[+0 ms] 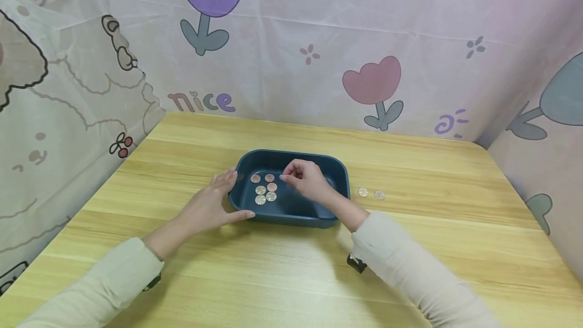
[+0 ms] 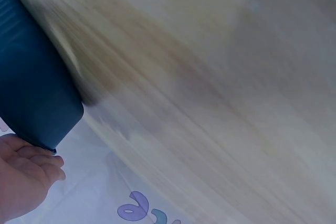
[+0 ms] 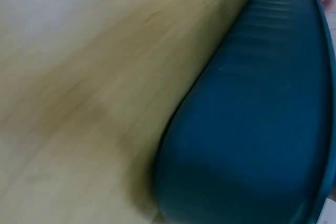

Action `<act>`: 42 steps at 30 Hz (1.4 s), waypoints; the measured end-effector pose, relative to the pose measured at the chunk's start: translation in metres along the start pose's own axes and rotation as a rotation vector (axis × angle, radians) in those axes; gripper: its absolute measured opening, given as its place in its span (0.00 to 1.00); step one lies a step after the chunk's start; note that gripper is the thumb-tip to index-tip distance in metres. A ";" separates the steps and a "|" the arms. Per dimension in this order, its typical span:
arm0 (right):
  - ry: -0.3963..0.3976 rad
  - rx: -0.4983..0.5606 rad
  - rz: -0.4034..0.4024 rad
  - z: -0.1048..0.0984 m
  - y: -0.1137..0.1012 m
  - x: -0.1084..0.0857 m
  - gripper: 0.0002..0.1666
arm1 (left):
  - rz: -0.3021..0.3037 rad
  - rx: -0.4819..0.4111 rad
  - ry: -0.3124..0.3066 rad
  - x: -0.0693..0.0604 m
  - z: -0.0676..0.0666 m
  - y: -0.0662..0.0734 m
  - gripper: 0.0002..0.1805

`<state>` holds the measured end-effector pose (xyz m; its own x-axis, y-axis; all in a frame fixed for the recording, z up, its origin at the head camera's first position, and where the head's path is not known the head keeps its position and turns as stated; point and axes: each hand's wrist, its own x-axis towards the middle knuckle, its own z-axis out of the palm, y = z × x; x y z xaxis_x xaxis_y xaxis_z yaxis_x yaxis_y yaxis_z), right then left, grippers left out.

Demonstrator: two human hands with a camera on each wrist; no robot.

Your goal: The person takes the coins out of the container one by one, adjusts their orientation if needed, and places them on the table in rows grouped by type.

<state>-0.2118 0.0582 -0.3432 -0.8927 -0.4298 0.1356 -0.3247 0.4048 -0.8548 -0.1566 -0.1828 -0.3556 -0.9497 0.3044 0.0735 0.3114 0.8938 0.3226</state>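
A dark blue rectangular tray [image 1: 284, 220] with raised walls sits on the table. Inside, toward its left half, several coins lie flat in two uneven columns, copper ones [image 1: 255, 178] at the back and gold-toned ones [image 1: 260, 199] in front. My left hand [image 1: 211, 201] spreads around the tray's left end, fingers at the left rim and thumb along the front rim. Over the tray's middle, my right hand [image 1: 307, 178] pinches what looks like a coin between thumb and fingertips, mostly hidden. The tray's outer wall [image 3: 252, 108] fills much of the right wrist view.
Two more coins [image 1: 363, 192] lie on the wooden table [image 1: 432, 181] right of the tray. A printed cloth [image 1: 291, 24] hangs behind the table and along its sides.
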 end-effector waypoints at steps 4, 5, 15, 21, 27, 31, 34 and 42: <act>-0.081 -0.037 -0.002 0.010 0.002 0.010 0.05 | 0.007 0.000 0.006 0.000 0.000 -0.001 0.59; -0.103 -0.057 -0.004 0.012 0.002 0.011 0.05 | 0.009 0.000 0.007 0.000 0.000 -0.001 0.58; -0.276 -0.308 0.016 0.032 0.014 0.024 0.06 | 0.016 0.017 0.003 -0.001 0.000 -0.002 0.58; -0.275 -0.345 0.009 0.035 0.016 0.026 0.08 | 0.018 0.015 0.003 0.000 -0.002 -0.001 0.58; -0.288 -0.394 0.029 0.036 0.014 0.025 0.08 | 0.018 0.011 0.001 0.000 -0.002 -0.001 0.58; -0.300 -0.436 0.014 0.036 0.013 0.025 0.08 | 0.014 0.009 -0.003 0.000 -0.002 -0.001 0.59; -0.310 -0.451 0.011 0.036 0.013 0.024 0.08 | 0.014 0.010 -0.005 0.000 -0.002 -0.001 0.59; -0.311 -0.429 0.080 0.034 0.015 0.022 0.08 | 0.013 0.005 -0.011 0.000 -0.001 0.000 0.59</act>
<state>-0.2261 0.0273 -0.3697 -0.8063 -0.5766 -0.1321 -0.4161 0.7116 -0.5662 -0.1569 -0.1834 -0.3549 -0.9451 0.3196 0.0678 0.3241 0.8912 0.3173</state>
